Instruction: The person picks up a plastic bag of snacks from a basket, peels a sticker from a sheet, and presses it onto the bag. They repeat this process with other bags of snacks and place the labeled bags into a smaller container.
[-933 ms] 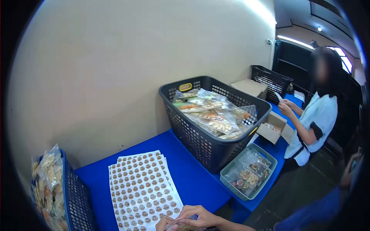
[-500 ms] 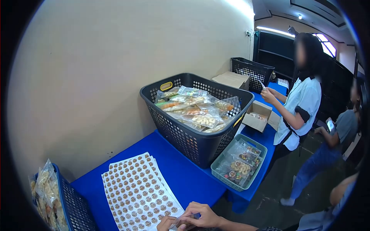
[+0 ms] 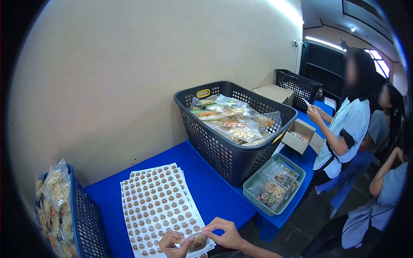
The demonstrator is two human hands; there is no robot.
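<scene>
A small clear plastic pouch (image 3: 198, 243) with light brown pieces inside hangs between my two hands near the bottom edge of the view. My left hand (image 3: 173, 244) pinches its left side. The fingers of my right hand (image 3: 226, 234) are closed on its top right edge. Directly beneath and beyond the pouch lie sheets of round brown-and-white stickers (image 3: 159, 206), stacked slightly askew. Right of my hands, a green plastic tray (image 3: 248, 194) holds several small snack pouches (image 3: 275, 185).
A large black perforated basket (image 3: 215, 146) heaped with snack bags (image 3: 236, 122) stands on the blue tablecloth (image 3: 172, 157). At left is a blue basket (image 3: 88, 221) of bagged snacks. An open carton (image 3: 297, 144) sits farther back, beside a standing person (image 3: 344, 124). Other people are at right.
My hands have risen with the pouch and come further into view. The head view has turned slightly left. At right, a seated person has raised an arm toward the head.
</scene>
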